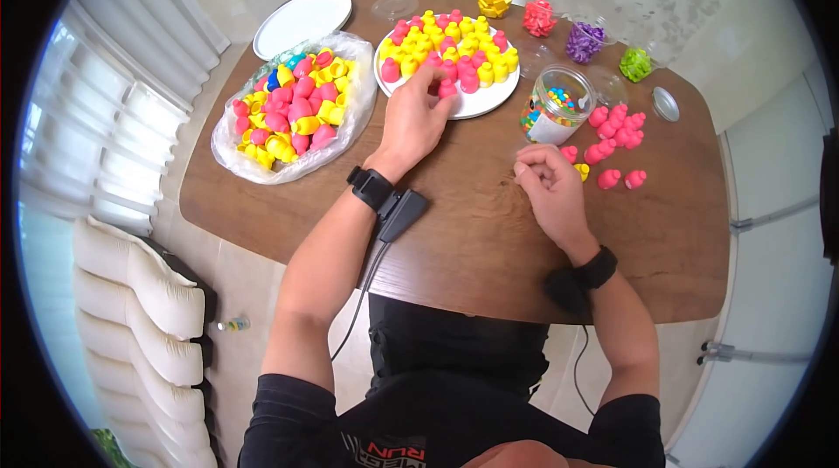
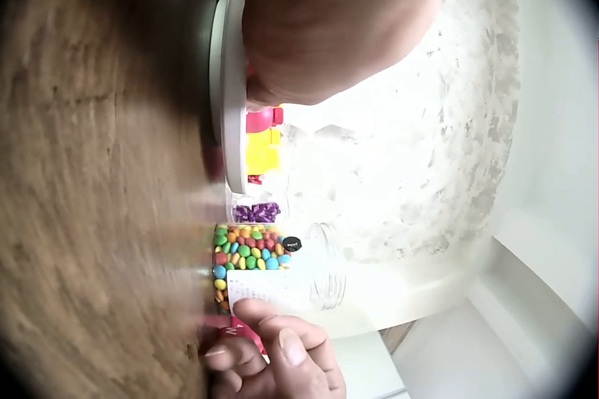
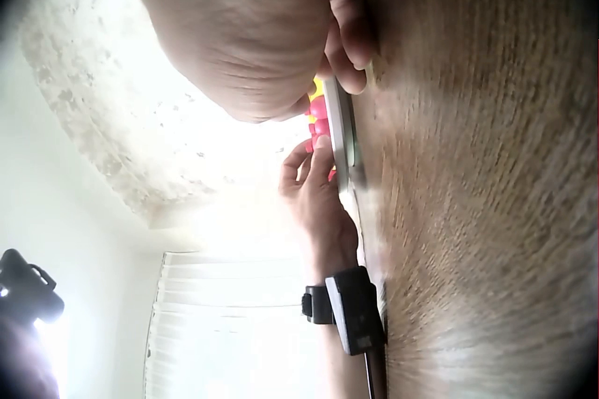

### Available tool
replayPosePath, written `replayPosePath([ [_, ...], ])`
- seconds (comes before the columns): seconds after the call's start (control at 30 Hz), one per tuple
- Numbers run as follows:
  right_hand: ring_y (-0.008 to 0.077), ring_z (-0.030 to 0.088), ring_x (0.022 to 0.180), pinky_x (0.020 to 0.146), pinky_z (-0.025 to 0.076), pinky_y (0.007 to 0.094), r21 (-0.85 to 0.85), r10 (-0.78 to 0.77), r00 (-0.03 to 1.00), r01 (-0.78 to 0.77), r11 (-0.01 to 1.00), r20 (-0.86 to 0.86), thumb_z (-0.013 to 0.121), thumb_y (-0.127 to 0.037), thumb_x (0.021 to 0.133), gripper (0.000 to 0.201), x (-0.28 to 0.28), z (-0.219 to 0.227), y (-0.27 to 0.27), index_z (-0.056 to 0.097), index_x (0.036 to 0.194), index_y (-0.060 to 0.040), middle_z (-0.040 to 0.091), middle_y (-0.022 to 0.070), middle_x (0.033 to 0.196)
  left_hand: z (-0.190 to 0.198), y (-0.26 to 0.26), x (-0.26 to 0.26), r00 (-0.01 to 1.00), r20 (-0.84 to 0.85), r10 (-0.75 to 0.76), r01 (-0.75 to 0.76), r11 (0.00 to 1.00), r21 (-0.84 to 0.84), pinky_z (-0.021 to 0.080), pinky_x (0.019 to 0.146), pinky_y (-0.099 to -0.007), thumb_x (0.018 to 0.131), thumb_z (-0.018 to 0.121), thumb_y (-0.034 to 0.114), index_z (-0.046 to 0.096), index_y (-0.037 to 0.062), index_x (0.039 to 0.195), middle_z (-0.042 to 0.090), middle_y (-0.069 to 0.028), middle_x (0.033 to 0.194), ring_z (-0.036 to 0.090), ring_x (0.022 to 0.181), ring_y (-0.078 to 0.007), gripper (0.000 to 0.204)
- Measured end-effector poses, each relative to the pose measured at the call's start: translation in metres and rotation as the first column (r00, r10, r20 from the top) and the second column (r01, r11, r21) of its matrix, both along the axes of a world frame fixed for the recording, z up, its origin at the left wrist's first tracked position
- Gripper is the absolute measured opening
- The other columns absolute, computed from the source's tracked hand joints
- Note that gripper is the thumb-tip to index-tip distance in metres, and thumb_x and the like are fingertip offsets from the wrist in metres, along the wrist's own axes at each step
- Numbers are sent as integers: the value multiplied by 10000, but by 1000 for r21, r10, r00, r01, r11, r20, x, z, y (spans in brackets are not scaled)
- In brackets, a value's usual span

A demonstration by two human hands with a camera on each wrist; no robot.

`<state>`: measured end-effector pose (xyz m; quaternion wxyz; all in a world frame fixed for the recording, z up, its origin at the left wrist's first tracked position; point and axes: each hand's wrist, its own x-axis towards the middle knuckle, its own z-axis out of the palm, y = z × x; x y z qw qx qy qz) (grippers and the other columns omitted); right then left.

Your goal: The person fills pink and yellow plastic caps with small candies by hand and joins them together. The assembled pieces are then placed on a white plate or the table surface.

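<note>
At the near rim of a round white plate (image 1: pixel 489 105), my left hand (image 1: pixel 414 118) pinches a small pink bottle-shaped piece (image 1: pixel 447 89) between thumb and fingers. Pink and yellow bottle-shaped pieces (image 1: pixel 428 35) stand crowded over the plate. My right hand (image 1: pixel 552 191) rests by the table surface with loosely curled fingers, just in front of a clear jar (image 1: pixel 552 110) of coloured candies. Several pink pieces (image 1: pixel 619 124) lie to the right of that jar, and one yellow piece (image 1: pixel 582 172) peeks out beside the right hand. In the right wrist view the left hand (image 3: pixel 318 203) appears at the plate's edge.
A plastic bag (image 1: pixel 227 158) full of pink and yellow cup-like pieces sits left of the plate, before a white lid (image 1: pixel 302 22). Clear containers of yellow, red, purple (image 1: pixel 585 42) and green (image 1: pixel 635 64) bits line the far edge. A small lid (image 1: pixel 666 104) lies at right.
</note>
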<state>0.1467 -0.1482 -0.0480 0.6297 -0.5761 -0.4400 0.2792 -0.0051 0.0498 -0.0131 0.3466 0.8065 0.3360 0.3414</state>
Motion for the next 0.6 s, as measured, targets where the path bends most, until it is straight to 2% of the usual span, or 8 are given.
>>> replayPosePath([
  [0.1, 31, 584, 765, 682, 496, 200, -42, 7, 1000, -8, 999, -24, 643, -19, 1012, 48, 1, 0, -3, 632, 1050, 10, 610, 21, 1030, -2, -5, 4, 957, 274, -94, 76, 994, 73, 569, 748, -314, 960, 715, 113, 653, 24, 1281, 735, -63, 978, 704, 861, -150, 338],
  [0.17, 28, 583, 757, 668, 494, 200, -117, -1, 998, -5, 993, -57, 635, -59, 1030, 88, -2, 12, -6, 625, 1096, -2, 624, 12, 992, 12, -23, 1, 939, 243, -242, 299, 924, -237, 561, 730, -279, 983, 700, 123, 647, 33, 1314, 725, -44, 996, 696, 855, -122, 347],
  [0.2, 26, 582, 753, 660, 493, 200, -155, -4, 997, -7, 988, -72, 631, -79, 1039, 107, -4, 18, -7, 622, 1119, -8, 631, 7, 973, 21, -33, -2, 917, 247, -312, 388, 837, -385, 557, 721, -262, 995, 693, 128, 644, 37, 1331, 721, -34, 1005, 692, 852, -108, 352],
  [0.23, 25, 585, 754, 653, 492, 199, -150, 1, 995, -16, 989, -100, 630, -93, 1043, 122, -5, 22, -7, 617, 1132, -11, 638, 5, 960, 27, -44, -2, 905, 184, -384, 424, 781, -459, 542, 711, -226, 981, 711, 102, 614, 33, 1366, 701, -41, 1040, 668, 835, -85, 403],
  [0.3, 23, 590, 756, 639, 488, 197, -138, 12, 988, -34, 990, -155, 627, -123, 1052, 151, -6, 28, -7, 608, 1158, -17, 651, 0, 935, 10, -57, 6, 833, 213, -510, 553, 771, -317, 546, 713, -235, 949, 738, 54, 586, 27, 1388, 684, -45, 1069, 643, 803, -81, 465],
  [0.33, 21, 593, 757, 635, 484, 192, -150, 33, 987, -57, 987, -158, 635, -124, 1049, 154, -4, 26, -7, 607, 1157, -18, 656, 0, 936, 8, -61, 9, 823, 149, -548, 566, 773, -285, 555, 724, -254, 913, 764, 18, 578, 18, 1349, 670, -47, 1055, 629, 798, -83, 474],
  [0.43, 14, 597, 757, 626, 475, 180, -166, 75, 987, -99, 981, -145, 659, -119, 1035, 160, 0, 21, -8, 604, 1148, -19, 663, -5, 928, 4, -70, 12, 829, 101, -550, 555, 789, -262, 558, 737, -271, 900, 775, 20, 579, 19, 1274, 666, -55, 1038, 636, 833, -89, 422],
  [0.6, -2, 587, 747, 625, 470, 167, -118, 99, 988, -113, 987, -118, 692, -66, 1004, 155, -3, 19, -5, 602, 1118, -14, 653, -21, 906, 4, -69, 10, 825, 111, -555, 558, 765, -321, 556, 771, -276, 885, 779, 2, 564, 20, 1234, 670, -53, 1029, 656, 882, -107, 411],
])
